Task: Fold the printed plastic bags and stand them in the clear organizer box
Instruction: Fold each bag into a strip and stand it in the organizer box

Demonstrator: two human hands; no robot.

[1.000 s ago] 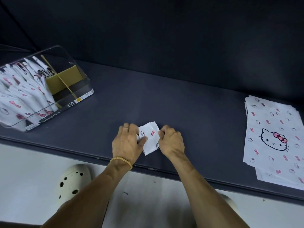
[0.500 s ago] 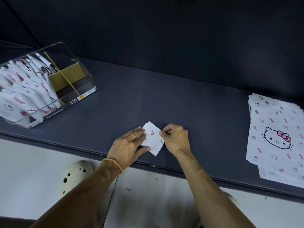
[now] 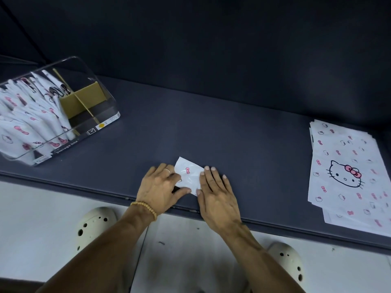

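Both hands have flattened out since a moment ago: the right hand [image 3: 218, 197], which was pinching the corner of the folded bag [image 3: 189, 174], now lies palm-down with its fingers [image 3: 208, 176] straight and lightly spread, pressing the bag's right edge into the desk [image 3: 243, 140]. The left hand [image 3: 159, 187] rests on the bag's left edge, fingers extended and close together, thumb reaching under its lower corner. That bag sits near the desk's front edge, about midway along it, reduced to a small white packet with a pink bow showing.

From where I stand, this looks like the last crease being smoothed down. Far to the bag's left, the clear organizer box [image 3: 101, 115] already holds a thick row of folded bags [image 3: 27, 125] standing on edge, with a cardboard divider [image 3: 84, 100] and some free room at its near end. Well to the bag's right, a stack of flat bags [image 3: 347, 176] waits unfolded, so plenty of folding remains.
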